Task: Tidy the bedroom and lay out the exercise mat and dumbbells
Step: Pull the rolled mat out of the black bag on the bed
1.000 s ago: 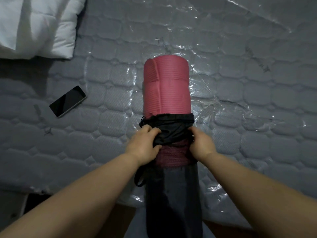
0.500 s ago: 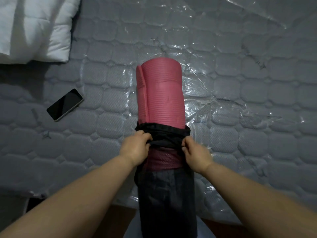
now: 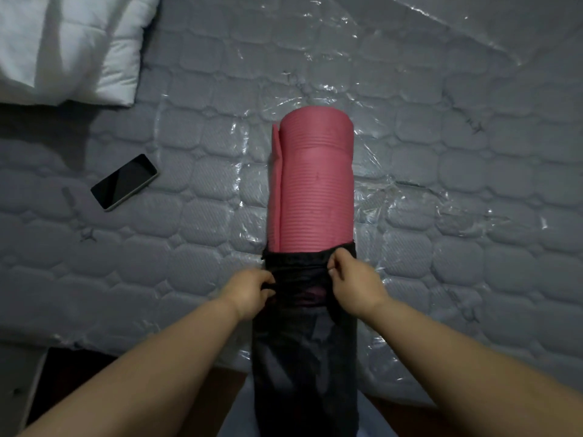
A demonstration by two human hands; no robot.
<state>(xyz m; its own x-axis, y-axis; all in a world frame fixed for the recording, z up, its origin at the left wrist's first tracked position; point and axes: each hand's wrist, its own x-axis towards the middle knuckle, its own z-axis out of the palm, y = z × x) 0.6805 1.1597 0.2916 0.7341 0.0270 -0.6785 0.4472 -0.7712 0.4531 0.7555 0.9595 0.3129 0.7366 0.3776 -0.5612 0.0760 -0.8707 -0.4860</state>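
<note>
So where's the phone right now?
The phone lies screen-up on the mattress, left of the rolled pink mat and below the white duvet.

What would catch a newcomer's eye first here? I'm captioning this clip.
The rolled pink mat in the middle, lying on the plastic-wrapped grey mattress, half out of a black bag. Both hands, left hand and right hand, pinch the bag's bunched mouth. To the left lies a dark phone; a white duvet fills the top-left corner.

mat [image 3: 317, 184] pink, ribbed | bag [image 3: 304, 357] black | mattress [image 3: 441, 184] grey, quilted
</note>
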